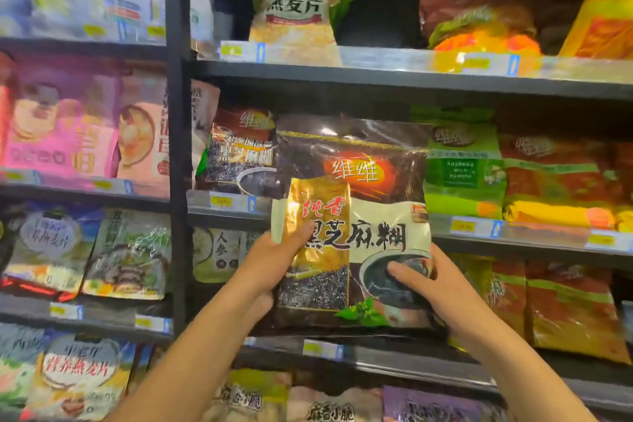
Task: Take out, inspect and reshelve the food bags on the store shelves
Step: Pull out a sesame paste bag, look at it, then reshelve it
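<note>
Dark black-sesame-paste bag [352, 223] held upright in front of middle shelf [376, 79]. Left hand [270, 260] grips lower left edge, right hand [428, 281] grips lower right. Matching bag [239, 151] behind on shelf.

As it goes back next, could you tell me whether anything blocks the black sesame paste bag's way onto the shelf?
Nothing visible. Left hand and right hand hold the black sesame paste bag before the shelf, between a matching bag and a soybean milk powder bag; the slot behind is hidden.
</note>
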